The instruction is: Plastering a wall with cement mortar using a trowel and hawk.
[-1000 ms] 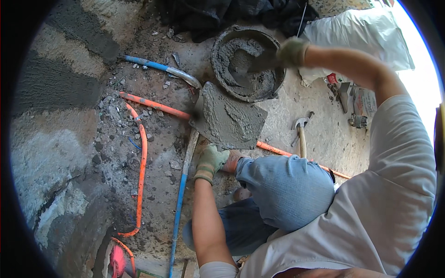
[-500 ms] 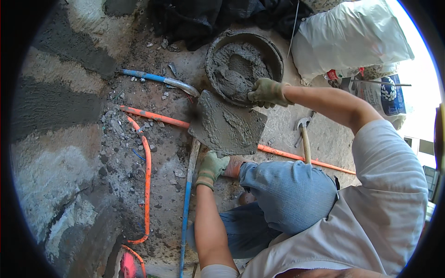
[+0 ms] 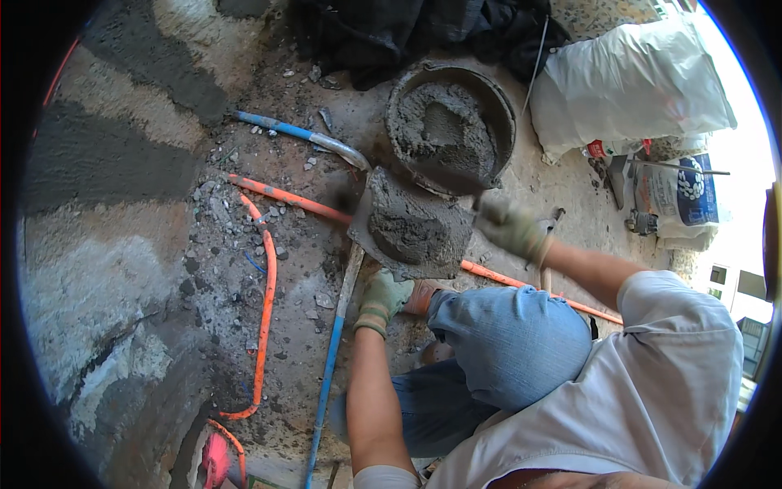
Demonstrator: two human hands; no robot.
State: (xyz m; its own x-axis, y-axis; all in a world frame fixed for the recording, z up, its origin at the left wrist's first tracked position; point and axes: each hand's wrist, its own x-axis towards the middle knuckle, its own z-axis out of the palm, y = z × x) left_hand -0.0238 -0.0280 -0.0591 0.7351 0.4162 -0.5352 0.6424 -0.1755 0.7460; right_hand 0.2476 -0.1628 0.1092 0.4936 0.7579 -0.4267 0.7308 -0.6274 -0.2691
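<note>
My left hand, in a green glove, grips the lower edge of a mortar board piled with wet grey mortar, beside my bent knee. My right hand, gloved and blurred by motion, is at the board's right, closed on a trowel; its dark blade smears across the gap between board and bucket. The black bucket of mortar stands just beyond them. A hammer lies behind my right hand, partly hidden.
Orange pipes and blue pipes lie among rubble at left, beside a rough wall with dark mortar patches. A black sheet is at the back. A white sack, metal tools and another bag sit at right.
My right hand has come down from beside the bucket toward me and the board. The heap on the board now has a new, darker lump. My left hand still grips the board.
</note>
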